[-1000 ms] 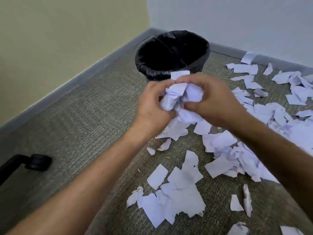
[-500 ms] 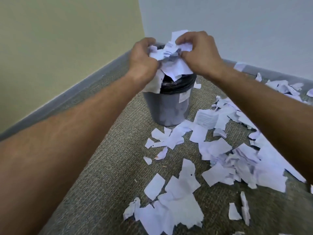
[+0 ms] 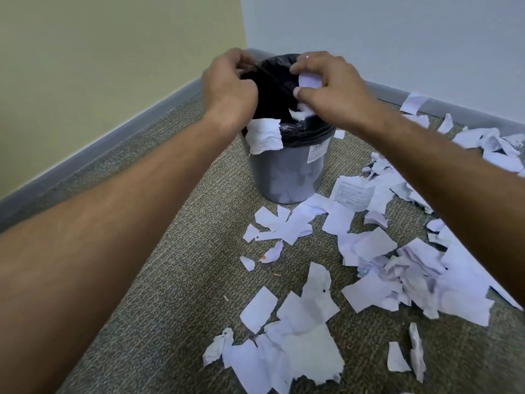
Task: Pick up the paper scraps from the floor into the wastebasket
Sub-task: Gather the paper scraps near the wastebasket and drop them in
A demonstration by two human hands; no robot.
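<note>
The grey wastebasket (image 3: 287, 172) with a black liner stands in the corner of the carpeted floor. Both my hands hover over its mouth. My left hand (image 3: 227, 89) is above the left rim, fingers loosely curled, with no paper visible in it. My right hand (image 3: 332, 86) pinches a white paper scrap (image 3: 309, 79) between thumb and fingers. More scraps (image 3: 301, 113) sit just under it inside the liner. One large scrap (image 3: 264, 136) hangs over the basket's front left rim. Several paper scraps (image 3: 295, 336) lie on the carpet in front of the basket and to its right.
A printed sheet (image 3: 352, 193) lies just right of the basket's base. Scraps (image 3: 412, 102) reach the grey baseboard along the right wall. The yellow wall and its baseboard (image 3: 113, 137) run along the left, with bare carpet (image 3: 170, 251) beside them.
Both hands lifted a crumpled bundle of scraps from the floor to the basket. Most of the bundle has left my hands; one scrap now hangs on the rim, and one stays in my right hand.
</note>
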